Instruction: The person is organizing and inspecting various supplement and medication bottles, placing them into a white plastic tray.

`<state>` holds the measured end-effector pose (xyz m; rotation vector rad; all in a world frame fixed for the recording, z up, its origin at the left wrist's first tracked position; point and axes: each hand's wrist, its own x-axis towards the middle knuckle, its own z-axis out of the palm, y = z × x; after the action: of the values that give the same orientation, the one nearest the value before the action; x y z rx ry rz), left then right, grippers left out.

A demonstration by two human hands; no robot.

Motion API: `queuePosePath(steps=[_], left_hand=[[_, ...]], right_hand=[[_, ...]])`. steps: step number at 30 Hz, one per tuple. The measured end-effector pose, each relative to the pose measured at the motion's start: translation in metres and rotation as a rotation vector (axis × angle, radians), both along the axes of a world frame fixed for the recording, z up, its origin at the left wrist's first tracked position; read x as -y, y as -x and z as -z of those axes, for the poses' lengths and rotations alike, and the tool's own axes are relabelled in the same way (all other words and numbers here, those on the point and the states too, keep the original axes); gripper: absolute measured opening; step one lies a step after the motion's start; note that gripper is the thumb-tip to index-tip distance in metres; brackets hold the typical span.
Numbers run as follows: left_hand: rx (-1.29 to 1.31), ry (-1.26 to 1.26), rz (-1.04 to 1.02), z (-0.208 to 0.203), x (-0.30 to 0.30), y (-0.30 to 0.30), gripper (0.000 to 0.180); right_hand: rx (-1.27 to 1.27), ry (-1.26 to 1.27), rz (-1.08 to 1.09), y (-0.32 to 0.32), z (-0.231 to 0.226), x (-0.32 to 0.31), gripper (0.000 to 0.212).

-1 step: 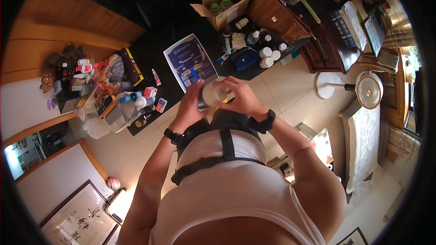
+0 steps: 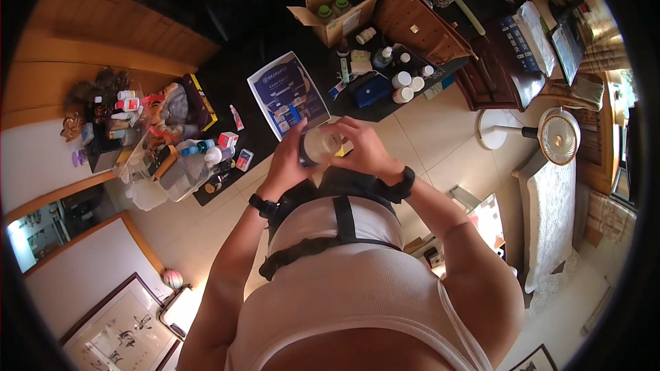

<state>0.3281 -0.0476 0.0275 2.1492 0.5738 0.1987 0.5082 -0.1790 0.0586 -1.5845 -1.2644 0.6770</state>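
Note:
A small translucent, whitish round container (image 2: pixel 320 144), cup- or jar-like, is held in front of my waist, just off the dark table's near edge. My left hand (image 2: pixel 286 159) grips its left side, where a dark patch shows. From the right, my right hand (image 2: pixel 368 148) curls its fingers and thumb around the other side. Its exact kind is hard to make out. Just beyond the hands, a dark blue printed sheet or booklet in a white box-like frame (image 2: pixel 287 95) lies on the table.
On the dark table (image 2: pixel 240 51) stand an open cardboard box (image 2: pixel 344 24), a brown leather bag (image 2: pixel 416 20), several white-capped bottles (image 2: pixel 402 80) and a blue pouch (image 2: pixel 373 93). Clear plastic bins (image 2: pixel 180 175) and medicine packs crowd the left. A fan (image 2: pixel 558 136) stands right.
My hands and the container have barely shifted; the right fingers sit very slightly differently around it. Nothing else has visibly moved.

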Motion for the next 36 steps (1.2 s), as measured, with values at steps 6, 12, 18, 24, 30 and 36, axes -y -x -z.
queuePosePath(steps=[6, 12, 18, 24, 30, 36], left_hand=[[-0.031, -0.002, -0.093, 0.031, -0.009, 0.016, 0.077], [-0.04, 0.073, -0.255, 0.029, -0.029, 0.048, 0.074], [-0.098, 0.081, -0.435, 0.029, -0.044, 0.096, 0.079], [-0.089, 0.136, -0.527, 0.034, -0.053, 0.121, 0.078], [-0.078, 0.182, -0.587, 0.027, -0.051, 0.136, 0.08], [-0.043, 0.236, -0.586, 0.027, -0.051, 0.128, 0.08]], right_hand=[[-0.307, 0.092, 0.093, 0.0, 0.058, -0.007, 0.042], [-0.484, 0.411, 0.537, -0.04, 0.252, 0.018, 0.041], [-0.956, 0.49, 0.859, -0.093, 0.332, 0.03, 0.01], [-0.862, 0.546, 1.061, -0.118, 0.349, 0.009, 0.039], [-1.214, 0.55, 1.224, -0.118, 0.33, -0.025, 0.029], [-0.357, 0.548, 1.133, -0.126, 0.347, -0.018, 0.043]])
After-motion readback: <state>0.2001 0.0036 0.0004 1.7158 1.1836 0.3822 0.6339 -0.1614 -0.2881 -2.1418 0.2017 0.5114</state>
